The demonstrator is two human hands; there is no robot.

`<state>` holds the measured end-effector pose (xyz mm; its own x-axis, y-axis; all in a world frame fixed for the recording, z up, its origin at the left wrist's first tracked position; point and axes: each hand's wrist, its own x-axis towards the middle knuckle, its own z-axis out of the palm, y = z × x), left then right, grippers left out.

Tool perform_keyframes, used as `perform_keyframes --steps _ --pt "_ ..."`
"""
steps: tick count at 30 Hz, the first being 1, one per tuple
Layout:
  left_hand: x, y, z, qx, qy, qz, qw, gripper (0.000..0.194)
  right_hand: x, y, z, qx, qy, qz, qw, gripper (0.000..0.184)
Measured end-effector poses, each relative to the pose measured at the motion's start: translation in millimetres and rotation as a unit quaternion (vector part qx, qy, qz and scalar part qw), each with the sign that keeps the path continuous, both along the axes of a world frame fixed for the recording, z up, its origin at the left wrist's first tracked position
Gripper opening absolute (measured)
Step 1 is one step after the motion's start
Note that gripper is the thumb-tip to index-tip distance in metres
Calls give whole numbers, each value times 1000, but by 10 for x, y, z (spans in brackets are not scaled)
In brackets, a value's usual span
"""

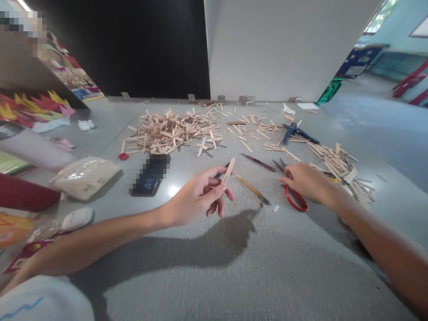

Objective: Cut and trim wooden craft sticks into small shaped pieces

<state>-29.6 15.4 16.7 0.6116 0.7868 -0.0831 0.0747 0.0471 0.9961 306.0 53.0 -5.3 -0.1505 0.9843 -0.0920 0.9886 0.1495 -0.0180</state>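
Scissors under right hand

Gray table strewn with sticks.

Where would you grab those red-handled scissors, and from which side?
I'd take them by the red loop, coming from the near right. The blades are parted and point away to the left, so this should keep a hand behind the tips. The loop's open middle gives fingers room to slip in. The right hand covers the part between loop and blades.
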Motion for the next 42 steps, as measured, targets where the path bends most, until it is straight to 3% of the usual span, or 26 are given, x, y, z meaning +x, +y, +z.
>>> perform_keyframes --steps 2,7,11,17,21,23,26,31,34,37,42 --pt "-6 0 1 5 3 2 1000 22 -38 46 -67 29 19 24 999 20" --pt "-1 15 -5 4 0 7 1000 22 -158 134 -266 86 68 102 989 42" --pt "24 31 -66 -29 43 -1 999 17 -210 119 -365 84 79 140 983 28" --pt "109 12 -294 -60 181 -40 981 16 -222 47 -398 79 97 110 986 20" --pt "105 -3 -353 -68 263 -89 958 17 -212 24 -377 65 115 58 990 30" --pt "78 8 -348 -31 296 -100 949 15 -202 23 -327 46 125 39 990 26" --pt "43 63 -361 92 334 -119 930 12 -228 7 -209 28 153 23 988 17" --pt "42 213 -514 334 318 -143 876 48 -491 -190 -48 -44 242 15 969 15" --pt "36 275 -599 384 312 -170 852 48 -662 -339 -47 -96 277 32 955 14" --pt "20 295 -630 395 325 -180 840 49 -673 -353 -85 -50 268 25 962 17" --pt "7 293 -648 404 319 -171 840 56 -485 -216 -184 102 180 41 977 23"
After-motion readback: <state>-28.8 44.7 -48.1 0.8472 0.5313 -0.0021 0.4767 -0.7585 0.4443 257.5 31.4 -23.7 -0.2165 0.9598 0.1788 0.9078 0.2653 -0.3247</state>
